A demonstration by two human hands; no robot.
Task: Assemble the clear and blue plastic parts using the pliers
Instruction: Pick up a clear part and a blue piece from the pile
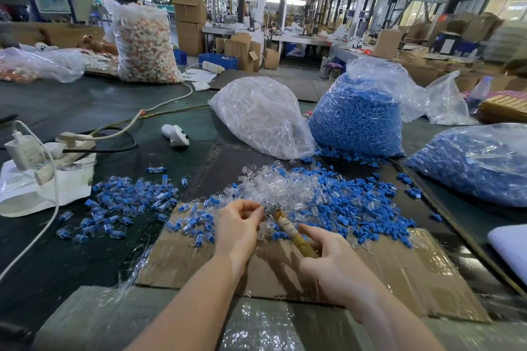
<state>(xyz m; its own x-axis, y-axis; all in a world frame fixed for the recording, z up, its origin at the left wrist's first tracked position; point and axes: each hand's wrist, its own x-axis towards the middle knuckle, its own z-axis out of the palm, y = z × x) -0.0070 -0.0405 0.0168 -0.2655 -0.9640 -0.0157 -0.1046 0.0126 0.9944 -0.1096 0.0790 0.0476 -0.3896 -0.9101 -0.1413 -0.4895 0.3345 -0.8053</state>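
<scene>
My right hand [330,259] grips the tape-wrapped handles of the pliers [291,229], whose tip points up and left toward my left hand [239,225]. My left hand's fingers are curled over a small clear part at the plier tip; the part itself is barely visible. In front of both hands lies a heap of loose clear parts [282,188] mixed with loose blue parts [362,208]. To the left spreads a pile of joined clear-and-blue pieces [125,194].
A cardboard sheet [399,271] lies under my hands. Behind the heaps stand a bag of clear parts [265,117] and two bags of blue parts [359,120] [482,162]. A power strip with cables [65,148] sits at left, a white controller [175,135] behind.
</scene>
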